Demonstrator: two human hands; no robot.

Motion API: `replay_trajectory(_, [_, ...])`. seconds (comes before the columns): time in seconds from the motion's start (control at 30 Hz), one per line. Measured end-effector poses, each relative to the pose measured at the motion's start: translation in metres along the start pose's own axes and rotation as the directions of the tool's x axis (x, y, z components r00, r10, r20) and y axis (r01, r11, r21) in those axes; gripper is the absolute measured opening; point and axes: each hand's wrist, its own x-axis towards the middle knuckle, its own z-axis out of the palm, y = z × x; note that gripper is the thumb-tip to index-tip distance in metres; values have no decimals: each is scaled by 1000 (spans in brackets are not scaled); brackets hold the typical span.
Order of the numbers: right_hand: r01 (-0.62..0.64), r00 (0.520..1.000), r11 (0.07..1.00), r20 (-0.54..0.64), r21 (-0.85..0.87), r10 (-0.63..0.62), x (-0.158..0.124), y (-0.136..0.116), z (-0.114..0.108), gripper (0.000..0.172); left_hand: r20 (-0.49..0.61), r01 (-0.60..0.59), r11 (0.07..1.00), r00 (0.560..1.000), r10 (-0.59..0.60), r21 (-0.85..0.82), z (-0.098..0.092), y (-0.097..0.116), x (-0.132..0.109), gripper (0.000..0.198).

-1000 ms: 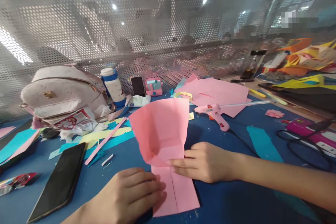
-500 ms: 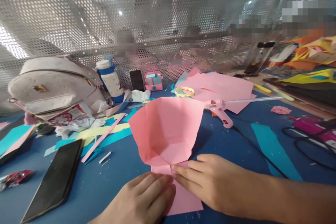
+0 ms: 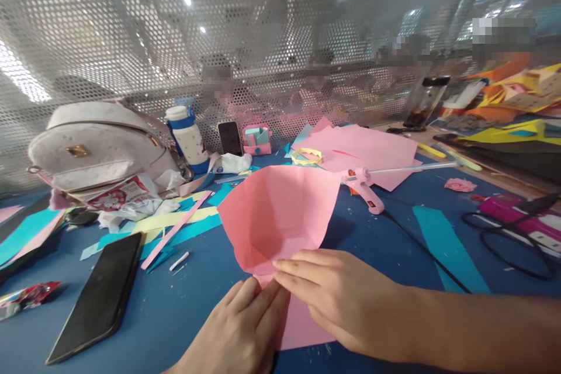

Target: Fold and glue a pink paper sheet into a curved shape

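Observation:
A large sheet of folded pink paper [image 3: 302, 193] stands in front of me, its upper part flaring like an open pouch and its lower part lying flat on the table. My left hand [image 3: 236, 327] is at the lower left of the sheet, its bent fingers closed on the folded part; the thumb is hidden. Across the fold from the right, my right hand [image 3: 333, 298] lies with its fingers stretched flat, pressing the paper close to the left fingertips. Behind the sheet, on the right, rests a pink glue gun [image 3: 366, 190] with a clear glue stick.
On the left lie a black phone [image 3: 96, 298], paper strips [image 3: 179, 231] and a backpack [image 3: 100, 146]. A white-and-blue bottle [image 3: 186, 137] stands behind. Pink sheets [image 3: 372, 149] lie farther back. At right are a blue strip [image 3: 451, 248], a cable and a magenta power strip [image 3: 517, 216].
My right hand has shifted left and up across the fold, its fingertips now over the paper's crease. My left hand has moved slightly right. The whole view has shifted a little.

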Motion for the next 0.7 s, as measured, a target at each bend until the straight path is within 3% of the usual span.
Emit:
replay_trajectory(0.13, [13,999,992,53,-126,-6,19,-4,16,50,-13,3,1000,1000,-3,-18,4,2,-1,37])
replay_trajectory(0.3, [-39,988,967,135,-251,75,39,-4,27,24,-35,3,1000,999,-4,-27,7,3,-4,38])
replay_trajectory(0.5, [-103,976,932,147,-346,163,48,-7,26,15,-56,48,993,998,-43,105,4,5,-6,35])
replay_trajectory(0.7, [-134,973,917,125,-375,194,58,-6,34,17,-31,62,998,998,-62,13,-1,6,-6,36])
